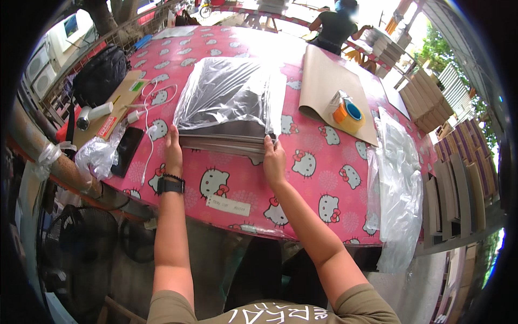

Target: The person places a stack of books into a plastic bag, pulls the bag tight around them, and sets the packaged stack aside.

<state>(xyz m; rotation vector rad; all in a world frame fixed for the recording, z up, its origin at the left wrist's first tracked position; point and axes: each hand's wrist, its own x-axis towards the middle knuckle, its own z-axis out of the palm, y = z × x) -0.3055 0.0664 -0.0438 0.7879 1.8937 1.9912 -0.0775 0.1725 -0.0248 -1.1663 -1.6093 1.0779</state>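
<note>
A flat stack of dark sheets or boards [221, 121] lies on the table under crinkled clear plastic film [229, 81]. Its near edge shows several layers. My left hand [172, 148] is closed against the near left corner, fingers along the side. At the near right corner my right hand [274, 157] grips the stack with the thumb up by the plastic; its other fingers are partly hidden. A dark band circles my left wrist. Just in front of the stack, a small white paper strip with writing [228, 206] lies on the pink patterned table cover [253, 183].
To the right are brown paper [324, 81], tape rolls [348, 115] and clear plastic bags [399, 189] over the edge. At left lie a phone [128, 152], a white cable [148, 121], crumpled plastic [97, 156] and a black bag [101, 75]. Another person [337, 29] works beyond the table.
</note>
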